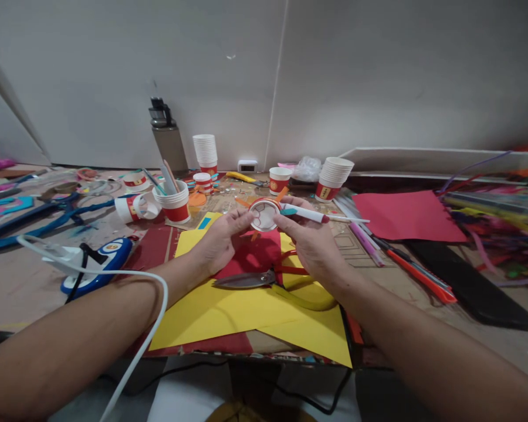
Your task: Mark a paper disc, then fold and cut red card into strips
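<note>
My left hand (222, 237) is closed on a small paper cup (264, 214), its white bottom turned toward me with red lines drawn on it and orange strips sticking out around it. My right hand (308, 237) grips a white marker with a red tip (310, 215), its teal end touching the cup's right edge. Both hands are raised above yellow paper (229, 310) and red paper (253, 258). Scissors with yellow handles (268, 281) lie on the papers just below my hands.
Stacks of red-and-white paper cups (334, 179) stand at the back by a metal bottle (169, 140). A cup with sticks (173, 202) is left of centre. A blue glue gun (97, 264) and white cable (114, 272) lie left; pens, pipe cleaners (497, 223) and a red sheet (405, 215) right.
</note>
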Demonstrator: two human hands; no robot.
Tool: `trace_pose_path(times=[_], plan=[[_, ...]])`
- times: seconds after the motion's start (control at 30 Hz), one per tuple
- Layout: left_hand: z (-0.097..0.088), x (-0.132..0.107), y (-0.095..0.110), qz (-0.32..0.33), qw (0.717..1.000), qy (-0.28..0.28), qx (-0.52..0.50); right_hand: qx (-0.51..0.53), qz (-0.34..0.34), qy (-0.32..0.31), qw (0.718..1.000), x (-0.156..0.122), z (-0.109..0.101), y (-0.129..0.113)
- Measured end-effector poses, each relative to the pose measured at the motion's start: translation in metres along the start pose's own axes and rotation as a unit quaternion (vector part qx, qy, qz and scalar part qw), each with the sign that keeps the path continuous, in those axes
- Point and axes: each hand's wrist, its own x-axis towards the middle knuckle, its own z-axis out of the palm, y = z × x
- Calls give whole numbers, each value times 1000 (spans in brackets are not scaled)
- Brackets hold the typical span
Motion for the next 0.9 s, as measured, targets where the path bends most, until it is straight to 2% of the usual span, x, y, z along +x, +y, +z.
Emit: trace_pose_path(times=[0.07, 0.13, 0.27, 0.37, 0.5, 0.6, 0.7, 0.9], plan=[[-7, 5, 7, 8, 1000, 19, 9, 5, 14, -8, 1000, 1, -1, 0], [-13, 11, 15, -4, 999, 16, 38, 0, 21, -21, 1000, 2, -2, 0], [-18, 14, 27, -40, 989, -42, 139, -12, 22, -38, 999, 4, -2, -1], [-17, 12, 28, -51, 979, -64, 186, -15, 32, -31, 999, 4, 0, -2], [-15, 11, 24, -42, 983, -48, 172, -29, 35, -22, 999, 2, 0, -7], [-14, 12, 22, -38, 988, -11, 147, -119, -14, 47, 992, 1, -4, -13], [-14, 11, 21, -22, 988, 26, 153, -170, -95, 105, 975, -2, -7, -20], [-10, 8, 19, -30, 988, 24, 152, -231, -198, 7, 953, -12, -3, -21]])
